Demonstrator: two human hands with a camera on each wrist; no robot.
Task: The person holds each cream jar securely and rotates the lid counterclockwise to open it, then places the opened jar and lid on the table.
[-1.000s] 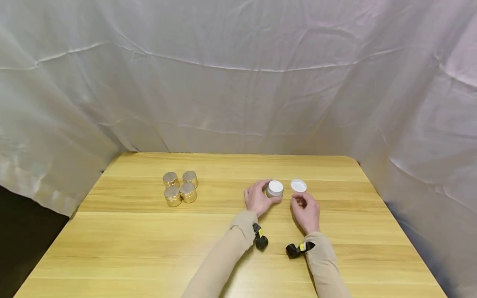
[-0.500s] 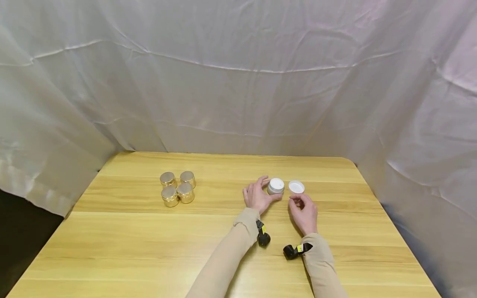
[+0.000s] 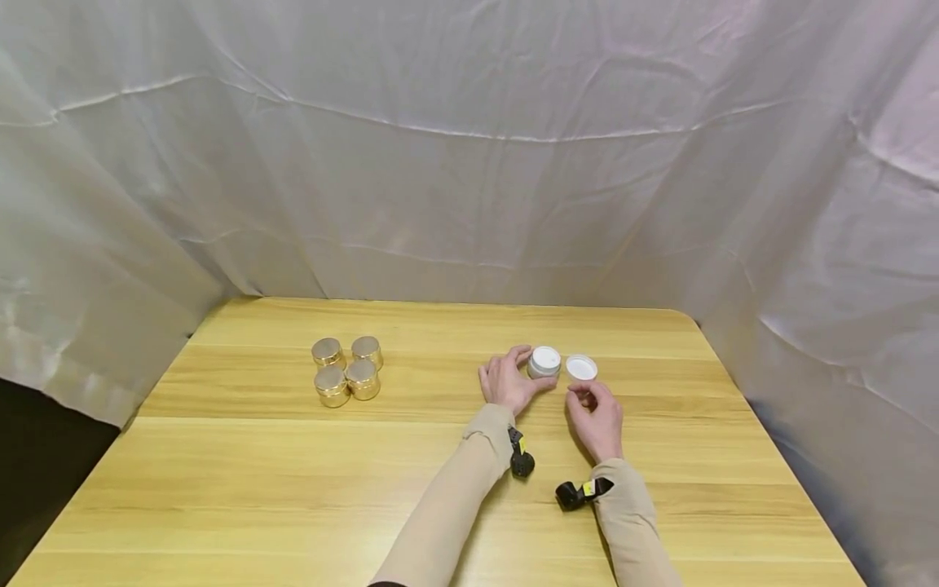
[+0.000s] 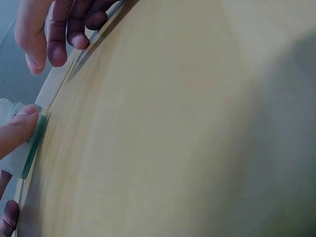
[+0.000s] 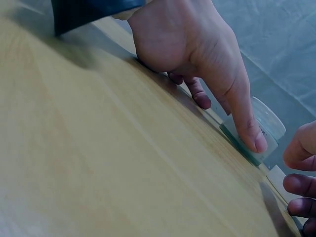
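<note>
In the head view my left hand (image 3: 509, 383) holds a small jar (image 3: 544, 368) with a white top. Its thumb lies along the near side and its fingers spread round the left side. The left wrist view shows the jar (image 4: 19, 143) upright on the table, frosted with a green-tinted base. To its right a round white lid (image 3: 582, 368) lies flat on the wood. My right hand (image 3: 600, 422) is just in front of that lid, fingers loosely curled. In the left wrist view the right hand's fingers (image 4: 57, 42) hang with nothing between them.
Several gold-lidded jars (image 3: 347, 373) stand grouped on the left part of the wooden table (image 3: 293, 489). A grey curtain (image 3: 469, 204) surrounds the table's back and sides. Small black cameras (image 3: 522, 463) are strapped to both wrists.
My left hand has shifted the jar slightly away and to the right, narrowing its gap to the white lid. My right hand has kept its place near the lid. The head view has turned a little.
</note>
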